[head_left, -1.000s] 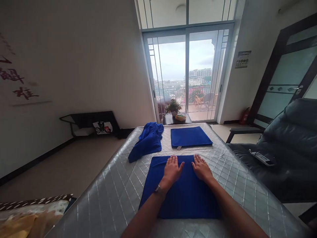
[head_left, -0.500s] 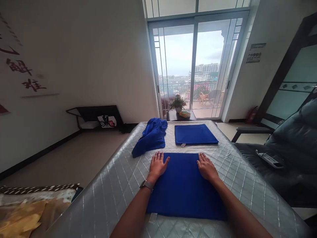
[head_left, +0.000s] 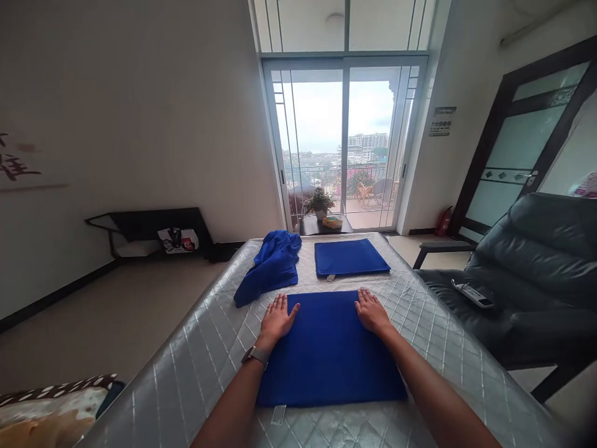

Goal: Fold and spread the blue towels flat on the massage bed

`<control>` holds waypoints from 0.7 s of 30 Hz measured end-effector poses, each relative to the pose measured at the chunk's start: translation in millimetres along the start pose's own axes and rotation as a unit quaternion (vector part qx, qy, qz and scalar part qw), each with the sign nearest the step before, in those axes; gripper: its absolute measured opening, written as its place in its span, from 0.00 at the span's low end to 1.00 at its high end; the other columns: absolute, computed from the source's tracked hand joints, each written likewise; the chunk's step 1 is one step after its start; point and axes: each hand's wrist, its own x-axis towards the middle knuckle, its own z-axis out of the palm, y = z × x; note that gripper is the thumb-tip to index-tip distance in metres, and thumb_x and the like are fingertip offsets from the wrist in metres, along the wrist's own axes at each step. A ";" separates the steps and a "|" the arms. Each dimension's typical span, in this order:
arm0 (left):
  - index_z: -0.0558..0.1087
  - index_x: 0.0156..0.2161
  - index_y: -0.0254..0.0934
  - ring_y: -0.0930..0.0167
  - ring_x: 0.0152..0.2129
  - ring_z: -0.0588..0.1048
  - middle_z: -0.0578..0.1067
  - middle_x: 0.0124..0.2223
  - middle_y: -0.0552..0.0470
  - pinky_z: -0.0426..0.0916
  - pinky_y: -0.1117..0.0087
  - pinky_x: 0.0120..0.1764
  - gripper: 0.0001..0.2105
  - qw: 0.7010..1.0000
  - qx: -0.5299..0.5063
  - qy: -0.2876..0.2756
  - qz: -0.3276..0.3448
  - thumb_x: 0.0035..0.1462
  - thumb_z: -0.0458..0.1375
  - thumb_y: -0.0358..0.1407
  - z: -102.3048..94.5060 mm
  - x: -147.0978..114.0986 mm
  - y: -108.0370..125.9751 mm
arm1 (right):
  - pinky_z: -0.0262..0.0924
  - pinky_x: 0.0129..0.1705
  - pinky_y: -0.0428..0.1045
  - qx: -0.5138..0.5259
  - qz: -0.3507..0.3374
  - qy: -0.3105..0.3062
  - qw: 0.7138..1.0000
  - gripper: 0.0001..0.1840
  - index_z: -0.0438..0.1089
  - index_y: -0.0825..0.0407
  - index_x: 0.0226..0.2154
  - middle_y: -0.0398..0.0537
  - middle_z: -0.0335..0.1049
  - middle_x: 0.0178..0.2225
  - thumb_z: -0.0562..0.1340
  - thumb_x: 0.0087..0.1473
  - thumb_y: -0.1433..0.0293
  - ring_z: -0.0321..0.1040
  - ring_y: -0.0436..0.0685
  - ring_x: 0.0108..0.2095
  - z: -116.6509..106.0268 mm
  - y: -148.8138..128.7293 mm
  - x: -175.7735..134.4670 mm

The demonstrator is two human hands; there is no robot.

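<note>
A flat blue square of cloth, like a cushion cover [head_left: 331, 354], lies before me on the quilted silver surface, a white tag [head_left: 278, 415] at its near left edge. My left hand [head_left: 277, 318] rests flat on its far left corner, fingers stretched out. On the far right corner lies my right hand [head_left: 372, 311], also flat with fingers extended. Neither hand grips anything. Beyond them sits a second flat blue cover [head_left: 352, 257] with a small tag. To its left is a crumpled heap of blue cloth [head_left: 273, 264].
The silver quilted mattress [head_left: 205, 348] carries all the cloths. A potted plant [head_left: 320, 202] and a tissue pack [head_left: 333, 222] stand on a small table behind it. At right is a dark armchair [head_left: 550, 267] holding a remote-like device [head_left: 473, 294]. Fabric [head_left: 51, 404] lies at lower left.
My view has turned to the right, so everything sits further left in the picture. Both hands stay flat on the blue cover, and the cloths keep their places.
</note>
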 end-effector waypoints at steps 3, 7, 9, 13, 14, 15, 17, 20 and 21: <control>0.53 0.69 0.20 0.56 0.69 0.50 0.51 0.71 0.31 0.47 0.53 0.68 0.43 1.000 0.016 0.023 -0.013 0.67 0.30 0.58 -5.6 3.8 21.2 | 0.31 0.70 0.54 0.020 0.000 0.019 1.000 0.35 0.43 0.64 0.71 0.56 0.36 0.73 0.38 0.68 0.62 0.33 0.57 0.72 6.1 1.2 -0.2; 0.56 0.69 0.27 0.62 0.70 0.50 0.54 0.72 0.38 0.48 0.58 0.68 0.38 0.991 -0.006 0.073 0.111 0.69 0.29 0.54 -2.5 3.3 109.8 | 0.31 0.71 0.54 0.023 -0.002 0.024 0.999 0.35 0.44 0.63 0.71 0.54 0.37 0.73 0.39 0.68 0.62 0.34 0.57 0.72 11.7 3.8 1.2; 0.57 0.69 0.30 0.64 0.69 0.51 0.56 0.71 0.41 0.48 0.60 0.68 0.36 0.980 -0.033 0.059 0.188 0.69 0.30 0.53 6.7 0.8 160.7 | 0.31 0.71 0.54 0.013 -0.011 0.024 1.000 0.35 0.44 0.63 0.71 0.54 0.38 0.73 0.39 0.67 0.63 0.33 0.57 0.72 13.1 6.1 1.8; 0.58 0.69 0.34 0.65 0.69 0.53 0.58 0.71 0.44 0.48 0.57 0.69 0.34 0.974 -0.067 0.042 0.213 0.70 0.30 0.52 25.8 -2.1 209.7 | 0.32 0.71 0.53 0.001 -0.027 0.022 0.999 0.34 0.43 0.63 0.71 0.54 0.36 0.73 0.39 0.67 0.65 0.32 0.57 0.72 15.6 9.7 2.2; 0.58 0.69 0.35 0.64 0.69 0.52 0.58 0.71 0.45 0.48 0.56 0.69 0.35 0.976 -0.072 0.039 0.203 0.70 0.29 0.53 27.9 -1.3 206.8 | 0.32 0.71 0.54 0.002 -0.025 0.022 0.999 0.35 0.43 0.63 0.71 0.54 0.37 0.73 0.39 0.67 0.65 0.33 0.57 0.72 16.1 9.7 2.4; 0.58 0.69 0.35 0.64 0.69 0.52 0.57 0.71 0.45 0.47 0.56 0.69 0.36 0.978 -0.075 0.036 0.190 0.69 0.29 0.54 28.3 0.2 198.6 | 0.32 0.71 0.54 0.005 -0.022 0.023 0.999 0.35 0.44 0.64 0.71 0.55 0.37 0.73 0.39 0.67 0.64 0.33 0.58 0.72 16.4 9.4 2.6; 0.57 0.69 0.35 0.63 0.69 0.51 0.56 0.72 0.45 0.46 0.54 0.69 0.37 0.985 -0.070 0.027 0.158 0.68 0.29 0.57 24.6 4.7 169.6 | 0.32 0.71 0.55 0.010 -0.015 0.023 1.000 0.35 0.43 0.64 0.71 0.55 0.37 0.73 0.39 0.67 0.63 0.33 0.58 0.72 15.7 7.9 3.2; 0.55 0.70 0.34 0.61 0.70 0.50 0.53 0.72 0.43 0.45 0.53 0.69 0.39 0.995 -0.045 0.019 0.084 0.67 0.30 0.59 13.1 10.9 111.6 | 0.31 0.71 0.56 0.006 -0.009 0.014 1.000 0.36 0.43 0.65 0.71 0.56 0.36 0.73 0.39 0.67 0.62 0.32 0.59 0.72 11.5 4.8 4.4; 0.55 0.70 0.33 0.60 0.70 0.49 0.53 0.72 0.42 0.44 0.53 0.69 0.40 0.997 -0.032 0.021 0.062 0.67 0.30 0.59 9.7 11.9 92.7 | 0.29 0.71 0.56 0.002 -0.012 0.010 1.000 0.36 0.43 0.65 0.71 0.56 0.37 0.73 0.39 0.67 0.62 0.32 0.59 0.72 9.6 3.8 5.0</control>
